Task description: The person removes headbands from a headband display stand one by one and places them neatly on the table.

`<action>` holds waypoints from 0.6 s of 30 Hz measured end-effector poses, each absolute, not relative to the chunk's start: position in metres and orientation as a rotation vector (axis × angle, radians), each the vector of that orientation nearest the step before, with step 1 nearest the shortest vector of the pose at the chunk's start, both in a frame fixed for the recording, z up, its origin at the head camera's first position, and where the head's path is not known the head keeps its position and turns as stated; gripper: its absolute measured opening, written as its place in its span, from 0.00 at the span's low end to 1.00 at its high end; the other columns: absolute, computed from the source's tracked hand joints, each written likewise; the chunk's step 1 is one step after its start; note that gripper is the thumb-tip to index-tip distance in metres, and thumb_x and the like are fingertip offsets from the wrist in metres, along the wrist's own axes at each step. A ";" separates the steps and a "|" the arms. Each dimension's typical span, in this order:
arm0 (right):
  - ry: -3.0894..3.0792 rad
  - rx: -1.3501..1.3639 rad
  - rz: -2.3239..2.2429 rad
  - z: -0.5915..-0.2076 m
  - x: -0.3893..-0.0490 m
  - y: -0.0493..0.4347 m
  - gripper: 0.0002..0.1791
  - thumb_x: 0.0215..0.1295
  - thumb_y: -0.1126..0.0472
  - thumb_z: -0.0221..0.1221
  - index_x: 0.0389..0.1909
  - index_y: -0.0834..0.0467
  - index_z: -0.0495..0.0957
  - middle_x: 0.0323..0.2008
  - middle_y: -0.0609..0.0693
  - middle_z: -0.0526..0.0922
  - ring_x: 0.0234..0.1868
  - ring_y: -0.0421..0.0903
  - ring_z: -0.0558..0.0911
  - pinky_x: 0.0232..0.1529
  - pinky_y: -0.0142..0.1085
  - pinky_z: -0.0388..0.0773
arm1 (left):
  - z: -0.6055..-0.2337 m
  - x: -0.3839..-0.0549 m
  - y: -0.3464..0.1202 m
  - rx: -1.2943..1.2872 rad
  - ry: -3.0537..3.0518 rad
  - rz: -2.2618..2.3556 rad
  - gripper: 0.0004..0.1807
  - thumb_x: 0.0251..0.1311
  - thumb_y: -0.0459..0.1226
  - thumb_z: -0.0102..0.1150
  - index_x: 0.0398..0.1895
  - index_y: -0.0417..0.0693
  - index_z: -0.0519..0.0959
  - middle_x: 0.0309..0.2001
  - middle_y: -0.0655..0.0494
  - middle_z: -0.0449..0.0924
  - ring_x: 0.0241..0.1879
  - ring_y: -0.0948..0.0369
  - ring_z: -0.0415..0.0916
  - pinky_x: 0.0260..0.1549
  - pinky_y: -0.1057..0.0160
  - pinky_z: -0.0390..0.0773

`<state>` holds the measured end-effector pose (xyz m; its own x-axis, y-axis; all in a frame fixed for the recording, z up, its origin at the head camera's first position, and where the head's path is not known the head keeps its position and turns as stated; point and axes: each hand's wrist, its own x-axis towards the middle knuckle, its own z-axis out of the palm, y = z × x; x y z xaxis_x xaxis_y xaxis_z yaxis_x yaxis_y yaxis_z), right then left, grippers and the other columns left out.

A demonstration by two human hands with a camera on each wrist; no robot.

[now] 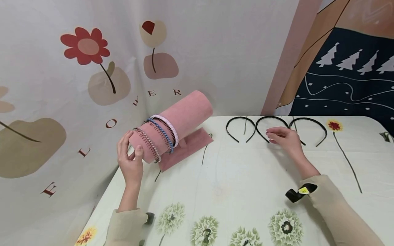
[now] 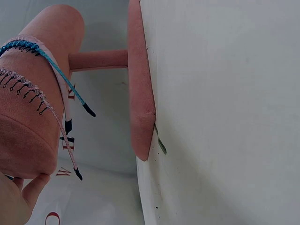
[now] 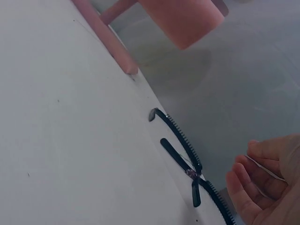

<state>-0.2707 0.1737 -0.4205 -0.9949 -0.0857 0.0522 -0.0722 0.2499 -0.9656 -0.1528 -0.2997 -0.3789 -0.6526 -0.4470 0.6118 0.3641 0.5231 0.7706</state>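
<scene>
My left hand [image 1: 130, 160] holds the near end of a pink headband stand [image 1: 192, 111], thumb on one side and fingers on the other. In the left wrist view its fingertips touch the lower rim of the roll. Around the roll sit a white headband [image 1: 172, 128], a blue headband [image 1: 163, 133] and a pale pink headband [image 1: 149, 141], the last two with toothed combs. My right hand [image 1: 287, 138] hovers at the middle black headband [image 1: 271, 117], overlapping it in the head view. Its fingers are loosely bent with nothing between them.
A left black headband [image 1: 240, 118] and a right black headband [image 1: 311, 119] lie beside the middle one. The stand's flat pink base [image 1: 191, 150] rests on the flower-print tablecloth [image 1: 221, 191]. Behind the table hangs a printed curtain [image 1: 240, 61].
</scene>
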 end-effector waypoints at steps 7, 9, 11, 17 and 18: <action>2.450 -0.187 -1.908 -0.421 -0.269 0.157 0.21 0.67 0.62 0.61 0.55 0.73 0.78 0.29 0.24 0.81 0.35 0.22 0.82 0.39 0.23 0.82 | -0.381 -0.154 -0.300 0.067 -1.918 -1.237 0.27 0.63 0.45 0.59 0.66 0.54 0.75 0.69 0.58 0.68 0.70 0.59 0.66 0.48 0.79 0.76; 2.431 -0.188 -1.915 -0.421 -0.269 0.151 0.21 0.67 0.62 0.61 0.55 0.73 0.77 0.29 0.24 0.81 0.35 0.22 0.82 0.40 0.23 0.82 | -0.381 -0.154 -0.301 0.068 -1.916 -1.235 0.27 0.63 0.45 0.59 0.66 0.53 0.75 0.69 0.58 0.68 0.70 0.59 0.66 0.48 0.79 0.76; 2.405 -0.192 -1.924 -0.421 -0.268 0.146 0.21 0.67 0.62 0.61 0.55 0.73 0.77 0.30 0.25 0.82 0.35 0.22 0.82 0.40 0.24 0.82 | -0.381 -0.154 -0.301 0.069 -1.916 -1.229 0.27 0.63 0.46 0.59 0.66 0.53 0.75 0.69 0.57 0.68 0.70 0.59 0.67 0.47 0.79 0.76; 2.360 -0.211 -1.930 -0.420 -0.265 0.127 0.21 0.66 0.62 0.62 0.55 0.72 0.78 0.37 0.37 0.86 0.35 0.24 0.82 0.42 0.26 0.83 | -0.381 -0.154 -0.301 0.073 -1.921 -1.221 0.27 0.63 0.46 0.58 0.66 0.53 0.75 0.69 0.57 0.68 0.70 0.59 0.66 0.48 0.79 0.76; 2.359 -0.211 -1.924 -0.420 -0.265 0.124 0.21 0.66 0.62 0.62 0.55 0.71 0.78 0.38 0.39 0.87 0.35 0.24 0.82 0.42 0.26 0.83 | -0.381 -0.154 -0.301 0.072 -1.922 -1.220 0.27 0.64 0.46 0.58 0.66 0.53 0.75 0.69 0.56 0.68 0.70 0.59 0.66 0.48 0.79 0.76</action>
<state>-0.2652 0.1243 -0.4200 -0.9864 -0.1634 0.0177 -0.0502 0.1971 -0.9791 -0.1539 -0.3014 -0.3811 -0.6479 -0.4515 0.6135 0.3630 0.5251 0.7697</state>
